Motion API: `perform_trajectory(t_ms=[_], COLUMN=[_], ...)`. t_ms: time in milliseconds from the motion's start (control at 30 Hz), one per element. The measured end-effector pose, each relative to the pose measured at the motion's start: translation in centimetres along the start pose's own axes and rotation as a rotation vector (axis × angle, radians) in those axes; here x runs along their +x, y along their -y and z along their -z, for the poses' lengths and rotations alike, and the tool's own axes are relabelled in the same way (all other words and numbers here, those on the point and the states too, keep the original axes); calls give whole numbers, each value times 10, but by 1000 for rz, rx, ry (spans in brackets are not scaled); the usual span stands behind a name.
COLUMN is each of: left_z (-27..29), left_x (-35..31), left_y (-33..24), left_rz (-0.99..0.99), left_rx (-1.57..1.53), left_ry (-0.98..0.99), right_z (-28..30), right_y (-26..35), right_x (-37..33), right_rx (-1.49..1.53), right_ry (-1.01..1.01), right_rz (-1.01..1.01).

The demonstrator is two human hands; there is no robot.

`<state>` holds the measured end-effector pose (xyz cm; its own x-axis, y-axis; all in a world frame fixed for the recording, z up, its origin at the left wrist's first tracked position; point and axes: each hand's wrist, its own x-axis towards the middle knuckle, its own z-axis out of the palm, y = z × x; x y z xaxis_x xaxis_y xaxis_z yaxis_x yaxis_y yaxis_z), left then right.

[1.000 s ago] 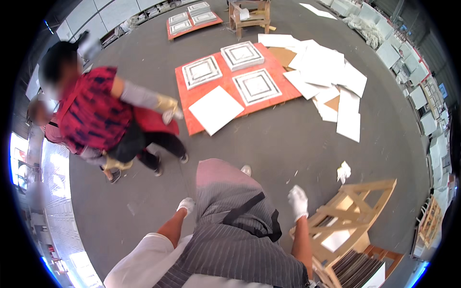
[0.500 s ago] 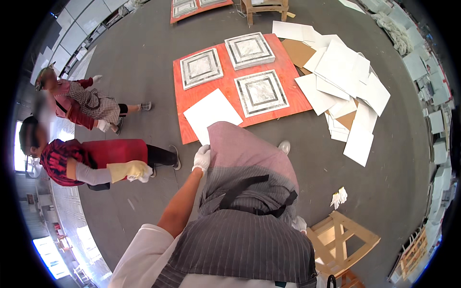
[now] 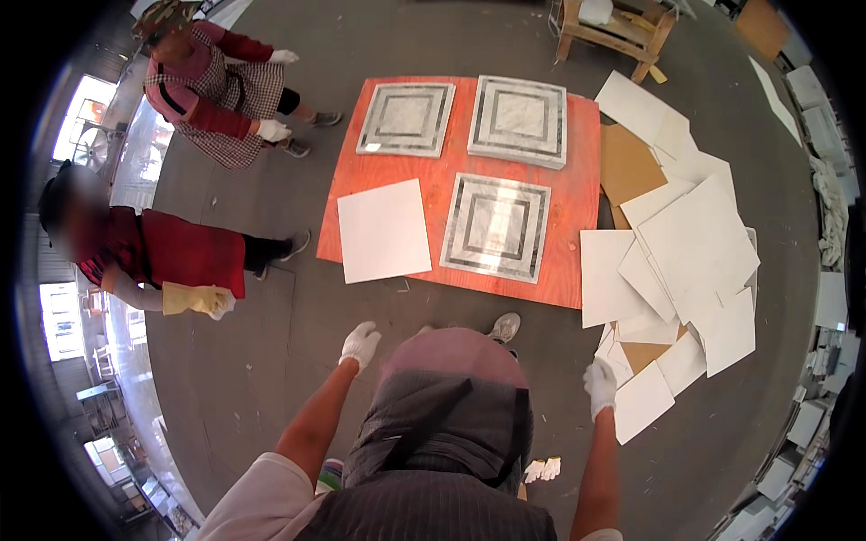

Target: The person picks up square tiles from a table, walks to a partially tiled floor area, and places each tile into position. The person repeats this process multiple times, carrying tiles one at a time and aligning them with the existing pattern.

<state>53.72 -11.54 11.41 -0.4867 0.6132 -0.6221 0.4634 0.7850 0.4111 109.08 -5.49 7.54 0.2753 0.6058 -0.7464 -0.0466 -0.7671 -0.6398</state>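
Observation:
My left hand (image 3: 361,346), in a white glove, hangs in the air near the front edge of a red-orange board (image 3: 570,225). Its fingers are loosely apart and hold nothing. On that board, nearest this hand, lies a square white sheet (image 3: 385,231). Marble tiles with dark square frames rest beside and behind it: one tile (image 3: 496,227) to its right, another (image 3: 406,120) at the far left, and a stack (image 3: 517,119) at the back. My right hand (image 3: 600,386), also gloved, is raised with loosely bent fingers beside a pile of white sheets (image 3: 695,248), holding nothing visible.
Two people stand at the left, one in a checked apron (image 3: 257,90) and one in a red apron (image 3: 194,252). A wooden stand (image 3: 609,36) is beyond the board. Brown sheets (image 3: 631,162) show among the white ones. Loose gloves (image 3: 543,469) lie on the floor.
My left hand has come away from the white sheet, which now lies squarer on the board. My right hand has risen into view from beside the wooden stool. The view has turned.

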Motion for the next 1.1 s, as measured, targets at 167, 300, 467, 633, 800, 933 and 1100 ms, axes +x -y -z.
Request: perform_trajectory(t_ms=[167, 300, 467, 633, 800, 933, 1100], left_z=[-84, -145, -235, -297, -322, -330, -335], left_x=[69, 135, 248, 334, 401, 424, 433], left_y=[-76, -128, -109, -85, -83, -64, -61], left_rz=[-49, -61, -26, -7, 133, 222, 278], left_rx=[63, 231, 321, 313, 198, 35, -65], left_ry=[108, 196, 173, 102, -4, 1, -90], right_z=[-29, -87, -161, -214, -242, -279, -271], right_y=[53, 58, 17, -40, -73, -75, -96], right_x=[124, 184, 270, 345, 411, 418, 431], right_rx=[-490, -764, -930, -861, -807, -908, -808], right_ry=[107, 154, 187, 167, 11, -77, -158], right_rz=[176, 158, 99, 16, -20, -117, -104])
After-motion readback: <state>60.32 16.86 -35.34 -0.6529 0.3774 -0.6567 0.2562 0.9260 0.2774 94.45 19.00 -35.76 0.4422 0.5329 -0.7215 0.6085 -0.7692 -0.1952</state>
